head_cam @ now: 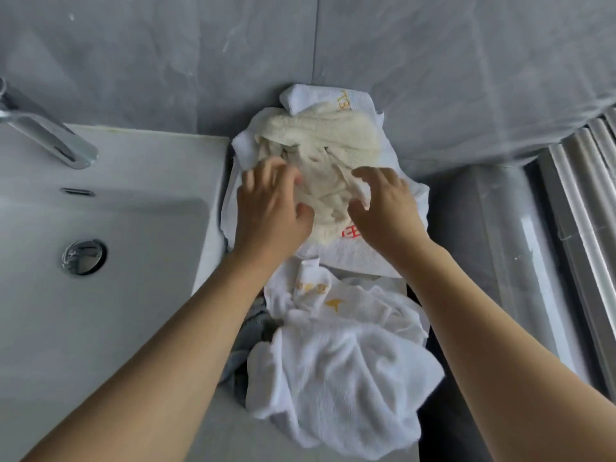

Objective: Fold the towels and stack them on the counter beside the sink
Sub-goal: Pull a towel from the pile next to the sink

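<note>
A crumpled cream towel [330,145] lies on a flat white towel [360,258] with red lettering, on the counter to the right of the sink [140,201]. My left hand [270,208] has its fingers curled into the cream towel's left side. My right hand [383,205] hovers with bent fingers at the towel's right side; whether it grips the cloth is unclear. A folded white towel [333,98] with gold lettering sits behind, against the wall. Nearer to me lies a rumpled white towel [343,371] with gold marks.
A chrome tap [46,135] stands at the sink's back left, with a drain plug [84,256] in the basin. A grey cloth [248,331] peeks from under the near white towel. Grey tiled wall [200,61] behind; a ribbed metal frame [573,201] runs along the right.
</note>
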A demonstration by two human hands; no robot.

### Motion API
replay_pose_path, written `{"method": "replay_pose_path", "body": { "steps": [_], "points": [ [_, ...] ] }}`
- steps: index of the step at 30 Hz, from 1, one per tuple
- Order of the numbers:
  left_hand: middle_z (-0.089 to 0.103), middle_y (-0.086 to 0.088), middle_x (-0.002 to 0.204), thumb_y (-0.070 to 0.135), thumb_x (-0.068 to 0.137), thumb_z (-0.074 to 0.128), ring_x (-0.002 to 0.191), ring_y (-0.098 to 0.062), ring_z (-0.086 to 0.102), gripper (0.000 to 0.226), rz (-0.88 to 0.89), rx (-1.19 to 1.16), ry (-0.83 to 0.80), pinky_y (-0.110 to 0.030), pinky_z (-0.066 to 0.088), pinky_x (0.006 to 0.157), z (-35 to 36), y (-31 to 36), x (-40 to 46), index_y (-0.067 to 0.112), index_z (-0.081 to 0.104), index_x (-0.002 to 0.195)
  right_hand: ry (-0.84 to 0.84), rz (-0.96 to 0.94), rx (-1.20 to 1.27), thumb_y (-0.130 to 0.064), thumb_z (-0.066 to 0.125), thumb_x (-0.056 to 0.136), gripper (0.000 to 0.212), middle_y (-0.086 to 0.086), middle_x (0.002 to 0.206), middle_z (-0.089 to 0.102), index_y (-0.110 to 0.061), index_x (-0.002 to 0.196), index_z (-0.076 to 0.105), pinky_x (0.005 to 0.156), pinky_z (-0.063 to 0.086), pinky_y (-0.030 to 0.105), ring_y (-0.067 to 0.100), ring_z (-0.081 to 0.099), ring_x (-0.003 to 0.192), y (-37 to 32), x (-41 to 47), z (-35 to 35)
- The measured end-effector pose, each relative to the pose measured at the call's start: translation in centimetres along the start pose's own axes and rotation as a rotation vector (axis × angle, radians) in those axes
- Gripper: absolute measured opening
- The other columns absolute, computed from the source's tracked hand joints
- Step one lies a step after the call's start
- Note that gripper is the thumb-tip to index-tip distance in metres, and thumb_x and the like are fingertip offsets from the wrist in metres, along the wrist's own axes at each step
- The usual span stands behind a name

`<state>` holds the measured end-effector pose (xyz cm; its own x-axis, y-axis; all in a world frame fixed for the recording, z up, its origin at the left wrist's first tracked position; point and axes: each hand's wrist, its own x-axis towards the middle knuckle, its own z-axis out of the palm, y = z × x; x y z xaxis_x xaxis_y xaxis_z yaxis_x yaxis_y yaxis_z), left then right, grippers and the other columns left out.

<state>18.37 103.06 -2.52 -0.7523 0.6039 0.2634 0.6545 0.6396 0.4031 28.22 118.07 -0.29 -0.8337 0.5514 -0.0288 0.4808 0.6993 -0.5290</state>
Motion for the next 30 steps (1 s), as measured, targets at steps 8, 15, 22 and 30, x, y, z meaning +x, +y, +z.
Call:
{"method": "replay_pose_path", "body": {
  "steps": [8, 15, 22, 30],
  "points": [
    [0.052, -0.016, 0.13, 0.033, 0.064, 0.07, 0.11, -0.04, 0.048, 0.041, 0.012, 0.079, 0.096, -0.046, 0.04, 0.091, 2.8, -1.2, 4.6, 0.011, 0.06, 0.098, -0.007, 0.051, -0.246, -0.031, 0.061, 0.082, 0.057, 0.007, 0.12, 0.054, -0.021, 0.136, 0.045, 0.096, 0.026, 0.041, 0.035, 0.043, 0.113, 2.7, 4.4, 3.0],
    [0.056, -0.011, 0.093, 0.007, 0.072, 0.07, 0.081, -0.022, 0.052, 0.025, 0.025, -0.556, 0.264, -0.027, 0.044, 0.071, -0.5, 1.4, 0.2, 0.008, 0.045, 0.074, 0.115, -0.337, 0.18, -0.022, 0.07, 0.068, 0.028, -0.002, 0.085, 0.053, -0.021, 0.065, 0.042, 0.073, 0.034, 0.026, 0.011, 0.047, 0.08, 2.0, 2.8, 0.9],
    [0.053, 0.01, 0.084, -0.016, 0.073, 0.054, 0.072, -0.006, 0.048, 0.041, -0.173, -0.879, 0.18, -0.018, 0.04, 0.065, -7.8, 4.5, -3.5, 0.02, 0.052, 0.092, -0.156, 0.037, 0.752, -0.016, 0.056, 0.064, 0.023, -0.006, 0.064, 0.049, -0.02, 0.084, 0.047, 0.049, 0.034, 0.022, 0.009, 0.039, 0.054, -3.0, -4.0, -3.3],
    [0.063, 0.009, 0.067, 0.006, 0.056, 0.048, 0.066, -0.008, 0.056, 0.035, -0.418, -1.02, 0.08, -0.022, 0.043, 0.055, -13.1, 4.9, -10.0, 0.027, 0.07, 0.072, -0.508, 0.02, 0.612, -0.016, 0.052, 0.061, 0.023, 0.002, 0.06, 0.04, 0.005, 0.068, 0.049, 0.052, 0.032, 0.027, 0.014, 0.039, 0.057, -6.2, -10.8, -5.5]
  ]
}}
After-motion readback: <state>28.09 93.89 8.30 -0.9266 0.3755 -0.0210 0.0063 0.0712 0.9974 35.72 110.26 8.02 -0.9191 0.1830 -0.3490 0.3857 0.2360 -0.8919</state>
